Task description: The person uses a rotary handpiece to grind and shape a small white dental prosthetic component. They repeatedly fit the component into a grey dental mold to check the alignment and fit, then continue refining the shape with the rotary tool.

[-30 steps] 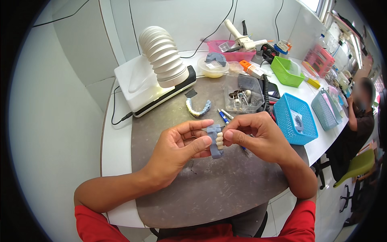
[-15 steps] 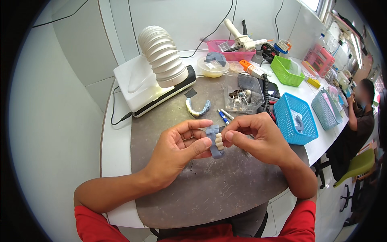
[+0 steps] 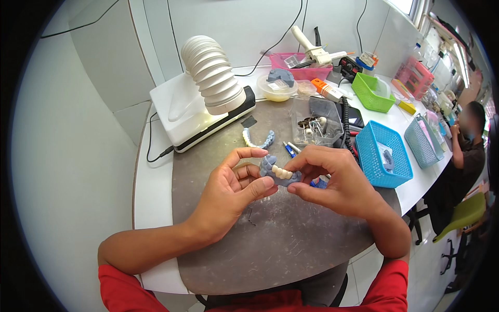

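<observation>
A grey-blue dental model is held up over the bench between my two hands. A row of cream tooth crowns sits along its upper side. My left hand grips the model's left end, thumb in front and fingers behind. My right hand is closed on the model's right end, with the thumb low and the index fingertip by the crowns. Beyond them, a second blue-grey dental arch with pale teeth lies on the bench. Something small and blue shows partly behind my right hand.
A white extraction unit with a ribbed hose stands back left. Pens and a clear box of burs lie beyond my right hand. Blue, green and pink baskets line the right and back. A person sits far right.
The model has turned from upright to roughly level, so the crowns now run sideways. My right thumb has moved down onto the model's lower right end.
</observation>
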{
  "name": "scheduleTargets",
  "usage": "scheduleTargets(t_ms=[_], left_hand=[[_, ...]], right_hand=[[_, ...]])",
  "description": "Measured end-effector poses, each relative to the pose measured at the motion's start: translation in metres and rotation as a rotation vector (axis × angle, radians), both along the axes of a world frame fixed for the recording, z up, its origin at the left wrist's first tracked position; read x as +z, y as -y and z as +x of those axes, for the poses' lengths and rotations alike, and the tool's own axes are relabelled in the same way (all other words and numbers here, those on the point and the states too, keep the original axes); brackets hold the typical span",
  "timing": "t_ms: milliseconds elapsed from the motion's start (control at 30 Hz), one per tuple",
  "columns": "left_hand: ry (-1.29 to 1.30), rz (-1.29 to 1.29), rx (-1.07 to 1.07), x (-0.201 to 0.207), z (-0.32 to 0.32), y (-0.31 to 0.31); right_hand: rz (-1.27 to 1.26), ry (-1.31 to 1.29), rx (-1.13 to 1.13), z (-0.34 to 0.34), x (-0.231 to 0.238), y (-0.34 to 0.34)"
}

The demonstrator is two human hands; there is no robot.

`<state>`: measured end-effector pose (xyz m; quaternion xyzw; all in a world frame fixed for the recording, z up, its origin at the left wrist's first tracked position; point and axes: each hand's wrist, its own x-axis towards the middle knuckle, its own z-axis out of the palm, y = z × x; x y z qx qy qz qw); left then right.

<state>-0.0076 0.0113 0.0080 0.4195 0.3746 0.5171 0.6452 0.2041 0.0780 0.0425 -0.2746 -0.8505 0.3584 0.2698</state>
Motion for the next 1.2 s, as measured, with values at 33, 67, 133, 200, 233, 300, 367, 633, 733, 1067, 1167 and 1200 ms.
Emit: scheduleTargets(t_ms=[33, 67, 133, 200, 233, 300, 367, 633, 733, 1067, 1167, 1200], left_hand=[[-0.028, 0.004, 0.009, 0.001, 0.000, 0.001], [-0.079, 0.016, 0.012, 0.002, 0.000, 0.001], [-0.183, 0.038, 0.021, 0.004, -0.002, 0.002], [-0.283, 0.084, 0.100, 0.002, -0.001, 0.004], [-0.333, 0.107, 0.141, 0.001, 0.000, 0.005], [-0.305, 0.236, 0.185, -0.001, 0.003, 0.003], [-0.285, 0.325, 0.173, 0.001, 0.003, 0.001], [-0.344, 0.488, 0.128, 0.002, -0.004, 0.002], [-0.362, 0.480, 0.110, 0.006, -0.006, 0.006], [-0.362, 0.508, 0.109, 0.005, -0.005, 0.007], [-0.375, 0.484, 0.072, 0.007, -0.006, 0.007], [-0.368, 0.474, 0.072, 0.008, -0.006, 0.008]], right_hand=[[-0.022, -0.016, 0.002, 0.001, 0.000, -0.001], [-0.068, -0.023, 0.002, 0.002, 0.000, -0.001], [-0.161, -0.036, 0.003, 0.004, 0.000, -0.002], [-0.169, -0.049, 0.020, 0.006, 0.000, -0.004], [-0.173, -0.056, 0.029, 0.007, 0.000, -0.005], [-0.161, -0.068, 0.036, 0.007, 0.002, -0.005], [-0.165, -0.083, 0.050, 0.007, 0.003, -0.005], [-0.139, -0.173, 0.106, 0.003, 0.001, -0.002], [-0.134, -0.157, 0.111, 0.003, 0.000, -0.001], [-0.158, -0.162, 0.091, 0.003, 0.002, 0.002], [-0.113, -0.131, 0.090, 0.004, 0.002, 0.001], [-0.098, -0.123, 0.081, 0.004, 0.003, 0.002]])
